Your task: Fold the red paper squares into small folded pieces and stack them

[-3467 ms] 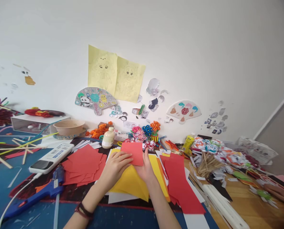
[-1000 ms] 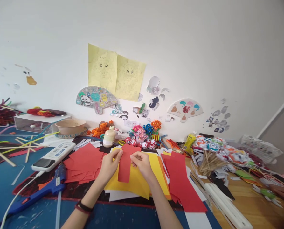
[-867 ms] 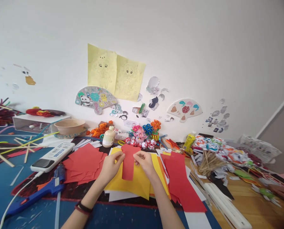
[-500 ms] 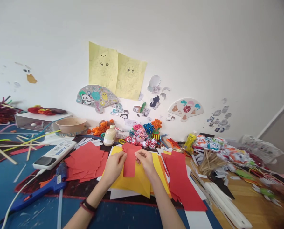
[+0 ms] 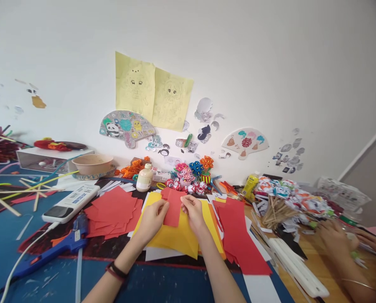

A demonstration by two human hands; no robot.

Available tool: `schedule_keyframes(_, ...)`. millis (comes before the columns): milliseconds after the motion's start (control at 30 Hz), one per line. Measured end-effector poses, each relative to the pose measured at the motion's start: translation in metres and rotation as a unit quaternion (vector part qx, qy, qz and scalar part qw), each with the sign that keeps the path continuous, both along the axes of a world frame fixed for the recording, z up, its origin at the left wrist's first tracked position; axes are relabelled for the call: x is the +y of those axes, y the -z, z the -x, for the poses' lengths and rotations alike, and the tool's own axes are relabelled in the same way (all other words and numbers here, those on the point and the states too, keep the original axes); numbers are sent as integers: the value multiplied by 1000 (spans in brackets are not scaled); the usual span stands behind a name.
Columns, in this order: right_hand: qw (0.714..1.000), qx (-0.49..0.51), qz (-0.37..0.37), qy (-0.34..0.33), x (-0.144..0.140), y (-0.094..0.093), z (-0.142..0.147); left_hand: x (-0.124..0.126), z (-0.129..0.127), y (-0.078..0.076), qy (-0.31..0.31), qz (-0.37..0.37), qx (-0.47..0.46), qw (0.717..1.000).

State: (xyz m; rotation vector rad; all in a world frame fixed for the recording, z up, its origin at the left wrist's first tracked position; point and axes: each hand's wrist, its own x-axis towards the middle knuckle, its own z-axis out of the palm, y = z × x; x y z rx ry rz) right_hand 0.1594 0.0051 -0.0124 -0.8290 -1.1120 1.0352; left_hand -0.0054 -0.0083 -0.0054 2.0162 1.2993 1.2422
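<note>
My left hand (image 5: 153, 216) pinches a small red paper piece (image 5: 173, 210) at its left side, with the thumb and curled fingers closed on it. At the paper's right edge, my right hand (image 5: 193, 211) has its thumb and fingertips pinched together on it. The paper is held up over a pile of yellow sheets (image 5: 169, 242). Left of my hands lies a stack of cut red paper pieces (image 5: 115, 212). Larger red sheets (image 5: 243, 235) lie on the right, on top of white paper.
A blue glue gun (image 5: 58, 248) and a white power strip (image 5: 70, 205) with a cable lie left. Behind the paper stands a glue bottle (image 5: 144, 179) near pipe-cleaner flowers (image 5: 196, 169). At right, another person's hands (image 5: 336, 240) are near a white paper trimmer (image 5: 298, 267).
The red paper's lower edge has risen and it now looks shorter and slightly tilted between my hands. Another person's hands have come into clearer view at the right.
</note>
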Motion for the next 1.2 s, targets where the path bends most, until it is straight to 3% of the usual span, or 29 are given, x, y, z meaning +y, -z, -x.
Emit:
schedule_keyframes(333,998,65,8,5,4,2,-1,0,1,2,-14,11,8,1000)
schedule_keyframes(567,997,-61,45,-12,1,-5,-14,1,6,0,-78,-39,103,991)
schedule_keyframes(667,993,-97,57,-27,-2,-8,-19,3,7,1,-56,-32,149,987)
schedule_keyframes(867,986,-166,-15,-14,0,-4,-11,-2,1,4,34,-25,176,983)
schedule_keyframes(967,982,-187,-16,-14,2,0,-8,-6,-2,5,71,10,146,987)
schedule_keyframes(1200,983,-183,12,-29,3,6,2,-5,-10,5,85,53,44,994)
